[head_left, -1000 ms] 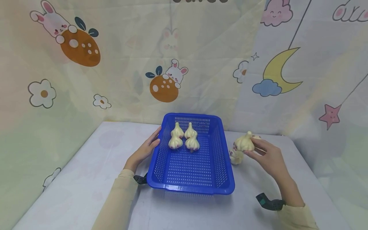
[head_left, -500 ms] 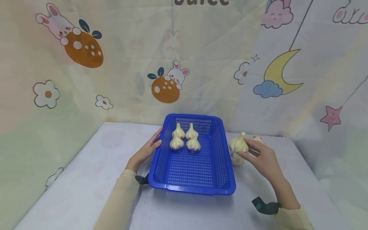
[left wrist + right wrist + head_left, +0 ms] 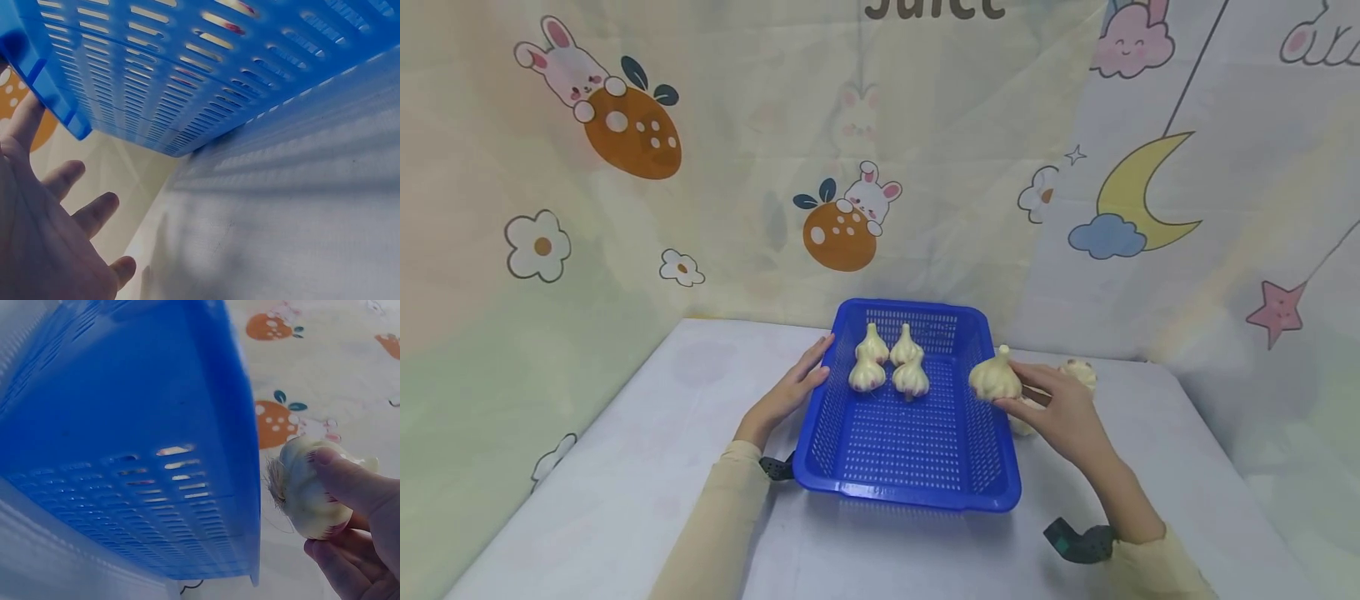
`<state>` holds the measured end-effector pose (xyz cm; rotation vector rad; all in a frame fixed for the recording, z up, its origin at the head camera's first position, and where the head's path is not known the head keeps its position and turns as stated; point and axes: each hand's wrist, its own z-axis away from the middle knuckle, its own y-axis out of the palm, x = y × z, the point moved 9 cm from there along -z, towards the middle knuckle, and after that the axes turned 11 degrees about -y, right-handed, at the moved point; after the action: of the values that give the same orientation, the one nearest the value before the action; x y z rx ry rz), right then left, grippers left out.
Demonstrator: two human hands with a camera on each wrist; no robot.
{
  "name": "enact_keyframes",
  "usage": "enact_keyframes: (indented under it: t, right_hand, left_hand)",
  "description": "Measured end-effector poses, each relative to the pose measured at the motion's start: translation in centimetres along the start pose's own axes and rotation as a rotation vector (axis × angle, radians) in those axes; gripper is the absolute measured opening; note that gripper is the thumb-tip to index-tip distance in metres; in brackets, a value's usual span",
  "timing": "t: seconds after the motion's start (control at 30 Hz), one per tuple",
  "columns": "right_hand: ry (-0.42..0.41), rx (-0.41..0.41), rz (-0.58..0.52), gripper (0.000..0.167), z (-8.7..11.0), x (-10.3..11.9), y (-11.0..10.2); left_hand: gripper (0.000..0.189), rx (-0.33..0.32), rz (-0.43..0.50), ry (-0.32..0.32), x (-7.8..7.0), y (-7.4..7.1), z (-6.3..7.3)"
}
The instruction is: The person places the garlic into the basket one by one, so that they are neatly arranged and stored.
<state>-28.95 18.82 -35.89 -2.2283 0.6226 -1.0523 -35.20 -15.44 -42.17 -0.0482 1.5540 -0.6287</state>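
Observation:
A blue plastic basket (image 3: 898, 454) with slotted walls sits mid-table. Inside it, toward the back left, stand several garlic bulbs (image 3: 868, 377) in two columns. My right hand (image 3: 1066, 410) pinches another garlic bulb (image 3: 995, 380) between thumb and fingers, above the basket's right rim; the right wrist view shows its root tuft facing the basket. At the basket's left side, my left hand (image 3: 784, 400) rests against the rim, its fingers spread apart in the left wrist view.
Right of the basket, one garlic bulb (image 3: 1079, 372) lies on the white table (image 3: 880, 558) behind my right hand. Another bulb (image 3: 1021, 427) is mostly hidden between that hand and the basket. A printed cloth (image 3: 737, 192) hangs behind the table.
My right hand has carried its garlic bulb leftward, from over the table to above the basket's right rim. My left hand stays at the basket's left side; the head view has shifted slightly.

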Motion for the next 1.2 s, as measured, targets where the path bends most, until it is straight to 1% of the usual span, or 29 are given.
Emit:
enact_keyframes:
  t: [0.13, 0.37, 0.47, 0.6, 0.67, 0.77, 0.9, 1.03, 1.1, 1.2]
  right_hand:
    - [-0.008, 0.046, 0.025, 0.064, -0.8, 1.0, 0.4]
    - [-0.032, 0.138, 0.067, 0.063, -2.5, 2.5, 1.6]
    - [-0.058, 0.186, 0.072, 0.065, -3.2, 3.2, 2.3]
    - [-0.117, 0.229, 0.092, 0.067, -4.3, 4.0, 3.1]
    - [-0.146, 0.235, 0.103, 0.066, -5.0, 4.4, 3.3]
    - [-0.164, 0.244, 0.089, 0.064, -6.0, 4.9, 3.8]
    - [-0.149, 0.269, 0.048, 0.062, -7.3, 5.4, 4.6]
    - [-0.141, 0.281, 0.028, 0.062, -8.5, 5.4, 5.7]
    - [-0.141, 0.280, 0.028, 0.061, -8.9, 5.1, 6.3]
    - [-0.136, 0.279, 0.004, 0.059, -9.5, 4.7, 7.4]
  left_hand:
    - [0.059, -0.011, -0.018, -0.016, 0.4, -0.1, -0.2]
    - [0.057, -0.049, -0.048, -0.001, 3.1, -0.3, -1.9]
    - [0.056, -0.065, -0.061, -0.008, 3.6, -0.5, -2.1]
    - [0.054, -0.069, -0.057, -0.017, 4.1, -0.6, -2.2]
    - [0.054, -0.068, -0.055, -0.017, 4.2, -0.6, -2.3]
    - [0.054, -0.070, -0.055, -0.016, 4.2, -0.6, -2.3]
    - [0.053, -0.072, -0.058, -0.022, 4.3, -0.6, -2.3]
    - [0.053, -0.068, -0.060, -0.033, 4.4, -0.6, -2.4]
    - [0.053, -0.064, -0.057, -0.042, 4.2, -0.6, -2.3]
    - [0.054, -0.051, -0.057, -0.053, 3.1, -0.5, -1.6]
